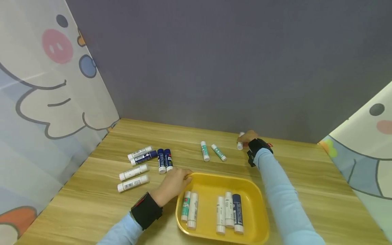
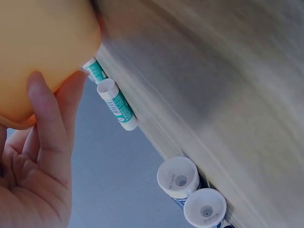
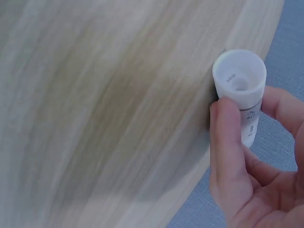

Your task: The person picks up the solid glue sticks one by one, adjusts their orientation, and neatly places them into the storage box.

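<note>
A yellow tray point(image 1: 258, 199) lies at the near middle of the wooden table and holds several glue sticks point(image 1: 229, 213). My left hand point(image 1: 174, 183) rests at the tray's far-left corner, its straight fingers point(image 2: 47, 123) lying against the tray's outer wall point(image 2: 42, 47). At the far side of the table, by the grey wall, my right hand point(image 1: 246, 137) pinches a white glue stick point(image 1: 240, 144). In the right wrist view, thumb and fingers point(image 3: 225, 137) close round this stick point(image 3: 240, 90), whose cap end faces the camera.
Two green-and-white glue sticks point(image 1: 205, 151) point(image 1: 218, 152) lie between the hands, also seen as green sticks point(image 2: 116, 104). A loose group of white sticks point(image 1: 133, 172) and blue sticks point(image 1: 161, 160) lies left of the tray. Curtains with cartoon prints flank the table.
</note>
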Tool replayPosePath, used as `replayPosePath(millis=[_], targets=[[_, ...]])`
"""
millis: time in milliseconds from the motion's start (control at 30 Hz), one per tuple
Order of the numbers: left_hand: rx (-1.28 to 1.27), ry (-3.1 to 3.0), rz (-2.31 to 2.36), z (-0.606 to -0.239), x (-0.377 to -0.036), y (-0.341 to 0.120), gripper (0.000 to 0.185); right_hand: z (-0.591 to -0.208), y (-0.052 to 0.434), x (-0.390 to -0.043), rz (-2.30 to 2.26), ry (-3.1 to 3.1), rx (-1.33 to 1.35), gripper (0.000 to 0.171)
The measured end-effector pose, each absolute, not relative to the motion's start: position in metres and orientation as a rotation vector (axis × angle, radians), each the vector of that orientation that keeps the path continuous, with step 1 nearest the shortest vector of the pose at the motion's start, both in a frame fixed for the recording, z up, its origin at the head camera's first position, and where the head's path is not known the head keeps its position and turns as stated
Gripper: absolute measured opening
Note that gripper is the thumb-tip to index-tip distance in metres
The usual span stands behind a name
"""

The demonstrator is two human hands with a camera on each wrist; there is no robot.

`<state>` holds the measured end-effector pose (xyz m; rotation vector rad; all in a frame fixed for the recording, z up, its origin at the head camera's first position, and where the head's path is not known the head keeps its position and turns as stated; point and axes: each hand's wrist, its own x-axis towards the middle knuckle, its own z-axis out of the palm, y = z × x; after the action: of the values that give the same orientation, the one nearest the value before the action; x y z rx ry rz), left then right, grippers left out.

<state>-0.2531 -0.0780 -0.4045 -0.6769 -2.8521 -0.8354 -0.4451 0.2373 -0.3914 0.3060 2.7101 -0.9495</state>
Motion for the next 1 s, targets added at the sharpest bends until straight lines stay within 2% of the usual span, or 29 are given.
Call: replayPosePath(millis=[500, 767, 1000], targets=[[-0.676, -2.841, -0.835, -0.403, -0.260, -0.071, 0.010, -0.395, 0.249, -0.442, -1.175, 2.540, 0.345, 0.048], [-0.673, -2.855, -0.836, -0.404, -0.267, -0.073, 0.013, -0.385, 0.250, -0.432, -1.360, 2.414, 0.347, 0.064], [-0.684, -2.861, -0.855, -0.401, -0.268, -0.073, 0.012, -0.367, 0.243, -0.411, -1.312, 2.471, 0.193, 0.051]])
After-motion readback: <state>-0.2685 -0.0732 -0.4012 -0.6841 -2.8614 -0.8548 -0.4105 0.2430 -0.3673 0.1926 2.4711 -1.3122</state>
